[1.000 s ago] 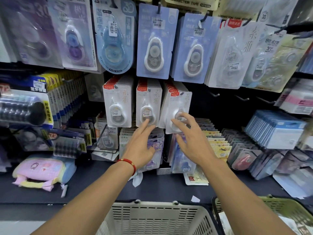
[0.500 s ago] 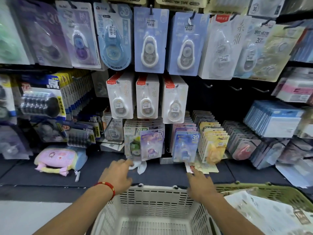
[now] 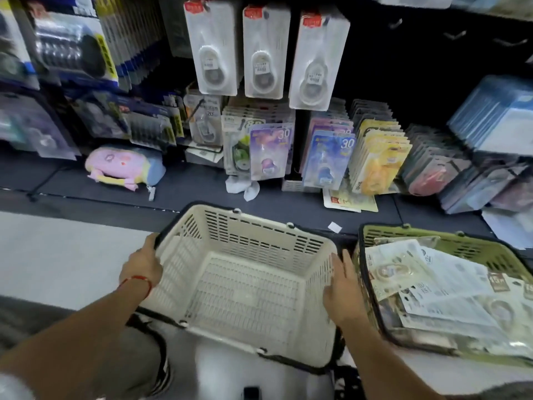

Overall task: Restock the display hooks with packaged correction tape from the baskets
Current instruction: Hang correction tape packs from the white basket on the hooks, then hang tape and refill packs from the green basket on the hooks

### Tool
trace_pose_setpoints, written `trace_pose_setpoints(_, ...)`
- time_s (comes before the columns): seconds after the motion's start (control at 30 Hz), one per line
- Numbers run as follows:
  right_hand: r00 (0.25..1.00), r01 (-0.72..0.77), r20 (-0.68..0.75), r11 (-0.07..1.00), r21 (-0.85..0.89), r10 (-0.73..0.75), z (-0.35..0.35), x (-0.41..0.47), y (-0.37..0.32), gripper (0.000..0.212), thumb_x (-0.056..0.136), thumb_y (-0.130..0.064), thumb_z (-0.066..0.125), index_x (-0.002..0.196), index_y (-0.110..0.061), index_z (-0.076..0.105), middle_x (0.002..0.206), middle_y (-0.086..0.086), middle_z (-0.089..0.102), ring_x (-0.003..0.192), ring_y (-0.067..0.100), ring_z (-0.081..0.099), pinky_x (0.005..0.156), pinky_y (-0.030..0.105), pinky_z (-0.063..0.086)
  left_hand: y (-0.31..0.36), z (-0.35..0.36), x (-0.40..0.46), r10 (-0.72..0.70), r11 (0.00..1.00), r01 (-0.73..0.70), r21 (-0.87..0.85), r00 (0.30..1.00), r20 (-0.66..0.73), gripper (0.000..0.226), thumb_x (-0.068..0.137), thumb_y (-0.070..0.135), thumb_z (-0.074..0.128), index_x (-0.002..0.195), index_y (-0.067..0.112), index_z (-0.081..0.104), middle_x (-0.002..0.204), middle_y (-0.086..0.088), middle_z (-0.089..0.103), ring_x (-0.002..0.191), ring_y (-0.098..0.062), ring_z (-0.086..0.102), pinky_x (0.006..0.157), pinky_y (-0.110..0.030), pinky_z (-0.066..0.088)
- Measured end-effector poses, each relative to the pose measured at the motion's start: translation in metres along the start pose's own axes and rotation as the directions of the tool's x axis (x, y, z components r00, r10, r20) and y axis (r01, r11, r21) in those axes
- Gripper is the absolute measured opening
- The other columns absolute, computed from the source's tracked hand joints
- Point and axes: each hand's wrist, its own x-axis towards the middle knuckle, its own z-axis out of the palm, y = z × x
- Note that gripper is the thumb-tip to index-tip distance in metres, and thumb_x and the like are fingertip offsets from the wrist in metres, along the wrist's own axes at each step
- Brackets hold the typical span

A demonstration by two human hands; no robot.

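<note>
Flanking one white basket (image 3: 288, 235), two hands (image 3: 142, 265) (image 3: 341, 290); one green basket (image 3: 461, 246) beside.

A cream plastic basket (image 3: 245, 272) is seen on the pale floor, nothing in it, beside a green basket (image 3: 450, 249) heaped with packaged correction tape (image 3: 427, 287) (mostly white cards); three stocked display hooks (image 3: 261, 15) are pictured above.
</note>
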Motion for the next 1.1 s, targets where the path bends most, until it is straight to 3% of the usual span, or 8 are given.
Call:
trace_pose_setpoints(0.13,0.967,-0.2,-0.068,0.897,0.393,0.246,0.031,-0.018,-0.042,0.063,0.102,-0.003,0.054,0.159,-0.016,0.031,0.136,0.017,0.061,0.124,0.039,0.062,0.105,0.054,0.053,0.006,-0.017,-0.006,0.0,0.949,0.025,0.314,0.997,-0.08,0.062,0.099,0.011,0.052,0.156,0.018,0.03,0.145,-0.023,0.043,0.134,-0.044,0.041,0.106,-0.057,0.043)
trace_pose_setpoints(0.27,0.948,-0.315,0.145,0.767,0.56,0.283,0.043,-0.005,-0.092,0.059,0.109,-0.012,0.048,0.164,-0.023,0.028,0.147,0.015,0.058,0.134,0.038,0.057,0.116,0.05,0.045,0.055,0.009,-0.078,0.491,0.847,-0.502,0.175,0.865,0.109,0.068,0.102,0.044,0.051,0.162,0.022,0.027,0.155,-0.009,0.045,0.141,-0.029,0.041,0.113,-0.044,0.039)
trace_pose_setpoints(0.37,0.92,-0.321,0.389,0.675,0.665,0.054,0.039,0.002,-0.122,0.064,0.109,-0.02,0.051,0.166,-0.031,0.024,0.161,0.002,0.046,0.145,0.026,0.048,0.124,0.047,0.035,0.086,0.042,-0.138,0.582,0.794,-0.607,-0.04,0.738,0.343,0.086,0.095,0.067,0.048,0.165,0.027,0.019,0.166,-0.003,0.033,0.149,-0.025,0.033,0.121,-0.041,0.032)
trace_pose_setpoints(0.53,0.988,-0.016,-0.141,0.964,0.267,0.055,0.007,0.009,-0.096,0.049,0.1,-0.009,0.059,0.149,-0.007,0.055,0.151,0.013,0.056,0.142,0.03,0.05,0.12,0.038,0.034,0.082,0.056,-0.138,0.447,0.849,-0.513,0.123,0.823,0.349,0.087,0.106,0.014,0.047,0.166,0.03,-0.013,0.153,-0.011,0.043,0.123,-0.034,0.058,0.102,-0.05,0.05)
trace_pose_setpoints(0.63,0.903,-0.258,-0.349,0.966,0.029,0.252,-0.019,0.01,-0.044,0.055,0.092,-0.011,0.067,0.144,-0.002,0.052,0.152,0.021,0.048,0.145,0.038,0.041,0.12,0.05,0.027,0.066,0.047,-0.118,0.354,0.894,-0.403,0.194,0.902,0.247,0.096,0.1,0.005,0.051,0.166,0.033,-0.014,0.142,-0.011,0.05,0.114,-0.034,0.063,0.097,-0.049,0.053)
trace_pose_setpoints(0.8,0.864,-0.491,-0.092,0.868,0.068,0.496,-0.022,-0.005,-0.004,0.065,0.092,-0.02,0.068,0.146,-0.001,0.038,0.14,0.023,0.055,0.127,0.044,0.055,0.102,0.051,0.046,0.062,0.04,-0.093,0.154,0.959,-0.181,0.216,0.979,0.138,0.1,0.093,0.004,0.065,0.165,0.031,0.001,0.151,-0.015,0.043,0.132,-0.038,0.05,0.105,-0.055,0.049)
trace_pose_setpoints(0.93,0.872,-0.482,-0.014,0.865,0.139,0.489,-0.04,0.0,-0.001,0.042,0.096,-0.016,0.057,0.135,-0.002,0.053,0.133,0.023,0.064,0.124,0.042,0.06,0.104,0.047,0.047,0.099,0.044,-0.1,0.394,0.89,-0.392,0.234,0.918,0.039,0.085,0.092,0.013,0.064,0.164,0.02,0.019,0.168,-0.016,0.018,0.157,-0.037,0.014,0.127,-0.053,0.019)
trace_pose_setpoints(1.1,0.904,-0.427,0.099,0.877,0.219,0.416,-0.046,-0.003,-0.021,0.041,0.098,-0.017,0.049,0.137,-0.011,0.06,0.136,0.018,0.064,0.127,0.04,0.057,0.11,0.043,0.044,0.158,0.06,-0.127,0.579,0.805,-0.529,-0.267,0.798,0.165,0.056,0.098,0.011,0.059,0.152,0.014,0.046,0.16,-0.009,0.042,0.15,-0.027,0.032,0.123,-0.033,0.026)
